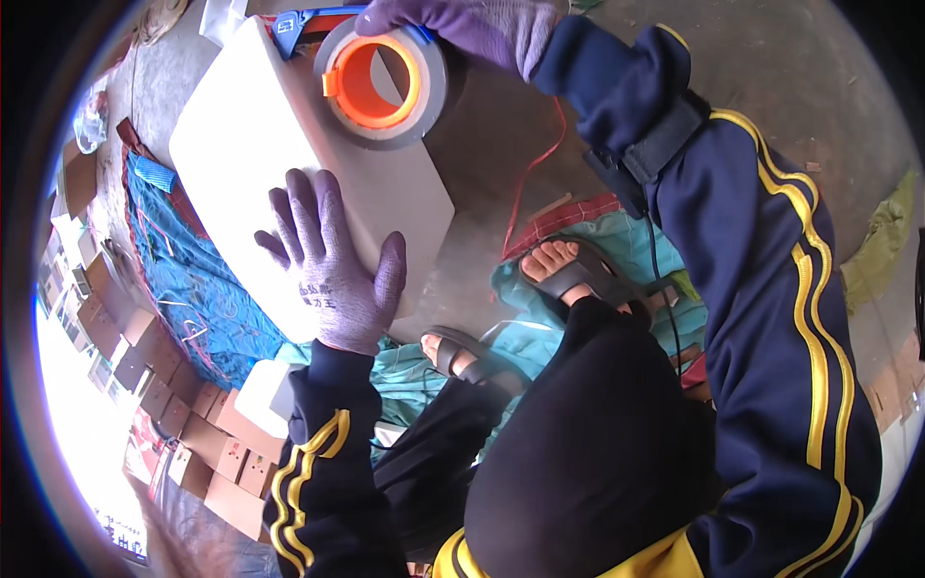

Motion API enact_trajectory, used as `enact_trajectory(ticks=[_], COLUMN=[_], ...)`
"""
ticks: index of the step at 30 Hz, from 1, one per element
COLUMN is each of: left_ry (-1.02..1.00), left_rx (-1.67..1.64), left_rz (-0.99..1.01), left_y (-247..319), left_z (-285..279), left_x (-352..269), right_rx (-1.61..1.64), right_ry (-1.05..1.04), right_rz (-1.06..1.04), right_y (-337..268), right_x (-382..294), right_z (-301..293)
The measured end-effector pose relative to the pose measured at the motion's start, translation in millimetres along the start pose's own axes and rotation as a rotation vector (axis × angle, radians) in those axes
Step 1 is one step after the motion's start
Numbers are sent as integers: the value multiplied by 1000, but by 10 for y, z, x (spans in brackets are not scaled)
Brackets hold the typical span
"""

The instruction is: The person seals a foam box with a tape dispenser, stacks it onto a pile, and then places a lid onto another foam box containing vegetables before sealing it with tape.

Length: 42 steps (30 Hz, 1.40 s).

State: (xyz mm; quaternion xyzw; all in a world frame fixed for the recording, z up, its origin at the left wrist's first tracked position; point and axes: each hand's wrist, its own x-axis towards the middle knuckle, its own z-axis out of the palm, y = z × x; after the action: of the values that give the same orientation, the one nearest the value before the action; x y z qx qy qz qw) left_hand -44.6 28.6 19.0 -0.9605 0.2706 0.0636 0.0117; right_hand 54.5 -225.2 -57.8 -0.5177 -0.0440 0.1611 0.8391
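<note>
A large white box [238,166], seemingly foam, stands before me at the upper left. My left hand [329,271], in a purple knit glove, lies spread on its top near the edge, fingers apart and holding nothing. At the top of the view my right hand [455,25], gloved alike, grips a tape dispenser [289,29] with blue parts. A wide roll of tape [433,94] with an orange core [354,94] sits in the dispenser, over the far side of the box. The dispenser's handle is mostly hidden by the right hand.
Blue sheeting [195,289] lies left of the box. Teal cloth [527,354] spreads under my sandalled feet. Many cardboard boxes [209,437] are stacked at the lower left, beside a smaller white box [267,394]. A red strap [535,166] trails over the concrete floor.
</note>
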Motion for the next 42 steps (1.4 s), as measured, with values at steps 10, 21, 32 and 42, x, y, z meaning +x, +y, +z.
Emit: enact_trajectory(ticks=[10,21,32,42], left_ry=[-78,-75,-83,-82], left_rx=[-19,21,-106,91], left_rz=[86,117,8,-43], left_y=[-139,-142,-443,-535], left_z=[-73,-93,-159,-30], left_x=[-32,57,531,292], right_rx=[272,366,161,259], right_ry=[-123,12,85,95], right_rz=[-32,41,38,127], right_y=[269,206,337,342], right_x=[155,-22,-44,-249], right_z=[-69,20,7,233])
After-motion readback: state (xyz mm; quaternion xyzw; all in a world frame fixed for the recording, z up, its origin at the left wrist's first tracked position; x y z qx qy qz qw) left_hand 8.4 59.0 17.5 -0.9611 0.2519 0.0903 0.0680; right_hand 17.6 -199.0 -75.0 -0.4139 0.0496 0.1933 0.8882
